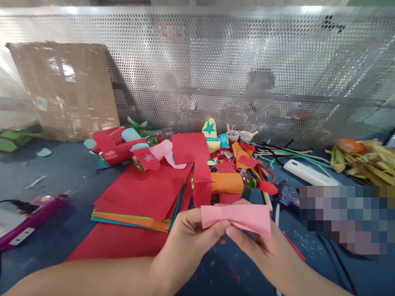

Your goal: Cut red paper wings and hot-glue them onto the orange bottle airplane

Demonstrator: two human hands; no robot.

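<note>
A folded strip of pink paper [247, 214] is held up between both hands above the front of the table. My left hand [193, 238] pinches its left part, thumb on the near side. My right hand [259, 242] grips the right part, with its thumb tip close to the left one. Most of the other fingers are hidden behind the paper. Just beyond lies a glass bottle wrapped in orange paper [226, 182], with red paper strips [202, 183] around its left end. A stack of coloured paper sheets [138, 193], red on top, lies left of it.
Paper-wrapped bottles [123, 150] and paper scraps [228, 156] cover the table's middle back. A purple power strip [33, 218] is at left, a blue glue gun [286, 195] and white device [308, 172] at right. Behind stand a cardboard box [64, 90] and a perforated metal panel [191, 53].
</note>
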